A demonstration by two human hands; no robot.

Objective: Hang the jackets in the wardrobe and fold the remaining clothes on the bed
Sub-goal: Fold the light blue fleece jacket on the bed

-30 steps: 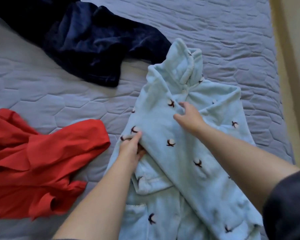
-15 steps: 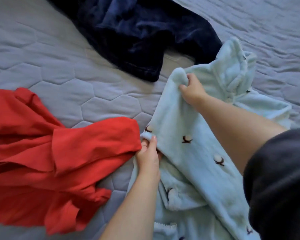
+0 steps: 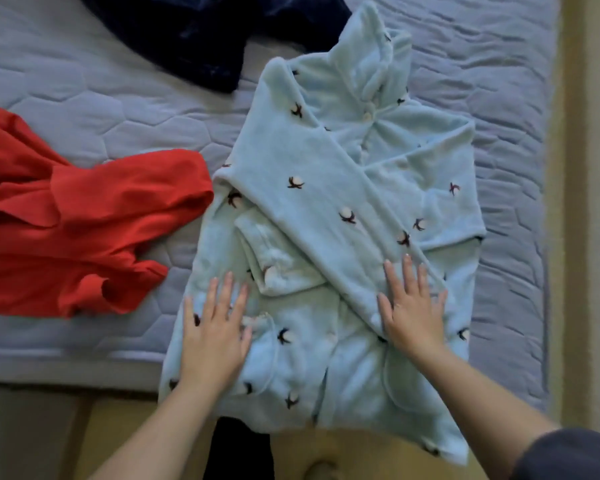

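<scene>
Both hands lie flat with fingers straight and spread; neither grips anything. The left hand [image 3: 215, 337] presses the lower left part of the pale blue fleece top [image 3: 413, 161]. The right hand [image 3: 413, 313] presses its lower right part, resting on the end of a sleeve [image 3: 312, 202] folded slantwise across the front from the upper left. A second sleeve [image 3: 274, 258] lies folded under the first, between the hands and slightly beyond them. The top lies front up on the bed [image 3: 84, 109], collar at the far end, hem hanging over the near edge. Just beside the top, on its left, lies a crumpled red garment [image 3: 84, 230]. Near the top's far left corner lies a dark blue garment [image 3: 201, 39]. Right of the top, past the bed's edge, runs a strip of yellowish floor [image 3: 575, 202].
</scene>
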